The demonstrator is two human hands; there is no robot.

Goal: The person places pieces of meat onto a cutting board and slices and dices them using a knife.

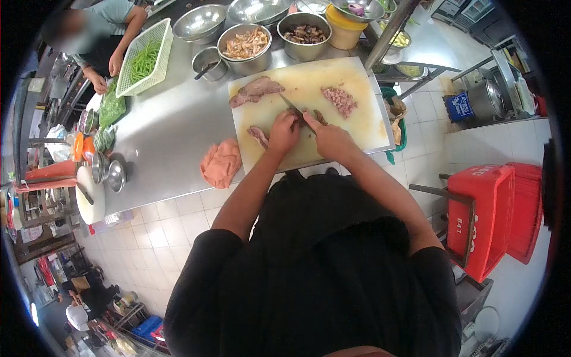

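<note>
A knife (289, 105) lies under my right hand (329, 138), which is closed round its handle end on the cutting board (309, 70). Close against the blade is my left hand (284, 132), its fingers bent down; whatever they press on is mostly hidden. A dark strip of meat (320, 117) shows just beside my right hand. Left of my left hand lies a piece of meat (258, 136). Further up, a larger slab of meat (257, 91) rests at the board's upper left. Diced meat (339, 101) is heaped on the right part of the board.
Metal bowls and pots (245, 58) line the counter's far side. An orange cloth (220, 164) lies left of the board. At the upper left, a person (107, 35) stands beside a white basket (163, 50) of green beans. Red crates (483, 217) stand at the right.
</note>
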